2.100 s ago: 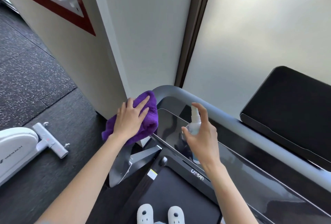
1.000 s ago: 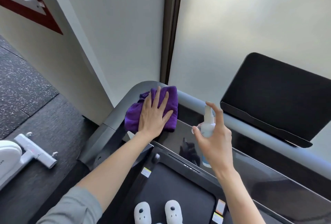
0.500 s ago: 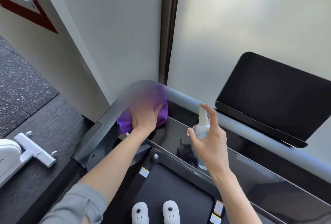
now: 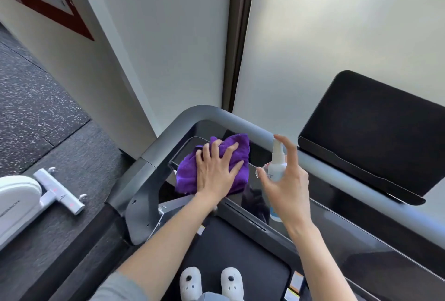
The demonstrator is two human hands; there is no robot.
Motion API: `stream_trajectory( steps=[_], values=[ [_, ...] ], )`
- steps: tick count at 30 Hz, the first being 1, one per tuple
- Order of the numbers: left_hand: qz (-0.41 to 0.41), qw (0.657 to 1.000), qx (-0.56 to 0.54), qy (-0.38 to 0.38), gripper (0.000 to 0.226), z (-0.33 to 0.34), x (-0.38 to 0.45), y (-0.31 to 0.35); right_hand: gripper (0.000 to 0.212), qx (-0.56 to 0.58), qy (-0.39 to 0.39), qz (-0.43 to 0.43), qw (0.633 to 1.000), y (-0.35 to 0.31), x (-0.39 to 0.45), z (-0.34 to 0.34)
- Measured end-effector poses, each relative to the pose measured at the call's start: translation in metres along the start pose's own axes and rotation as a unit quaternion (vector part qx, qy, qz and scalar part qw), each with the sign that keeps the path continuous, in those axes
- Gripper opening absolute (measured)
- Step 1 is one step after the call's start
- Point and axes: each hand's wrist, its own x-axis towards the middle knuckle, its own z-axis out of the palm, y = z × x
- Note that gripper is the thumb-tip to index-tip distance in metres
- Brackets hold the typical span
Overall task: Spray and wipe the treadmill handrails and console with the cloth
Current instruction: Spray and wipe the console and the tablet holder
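A purple cloth point(image 4: 187, 170) lies bunched on the left end of the glossy black console panel point(image 4: 361, 247). My left hand point(image 4: 216, 170) presses flat on the cloth, fingers spread. To its right, my right hand point(image 4: 286, 185) holds a small white spray bottle point(image 4: 277, 163) upright, the index finger resting on its nozzle. The grey handrail point(image 4: 240, 122) curves around the console's far left corner and runs off to the right behind both hands. A black tablet-style screen point(image 4: 373, 132) stands tilted above the rail at the right.
White slippers point(image 4: 212, 281) stand on the black treadmill belt point(image 4: 231, 247) below. A white exercise machine point(image 4: 31, 195) sits on the dark speckled floor at left. A white wall and frosted glass panels close off the front.
My left hand slid the cloth from the rail's corner down and right onto the console panel. The right hand with the bottle has stayed about where it was.
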Motion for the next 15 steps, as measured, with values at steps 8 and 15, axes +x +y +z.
stream_trajectory(
  steps=[8, 15],
  values=[
    [-0.037, 0.999, 0.014, -0.025, 0.056, -0.005, 0.024, -0.024, 0.072, -0.018, -0.009, 0.002, 1.0, -0.007, 0.009, 0.006],
    [0.013, 0.998, 0.008, 0.06, 0.054, 0.001, -0.022, -0.009, 0.073, -0.026, -0.012, 0.002, 1.0, -0.003, 0.009, 0.009]
  ],
)
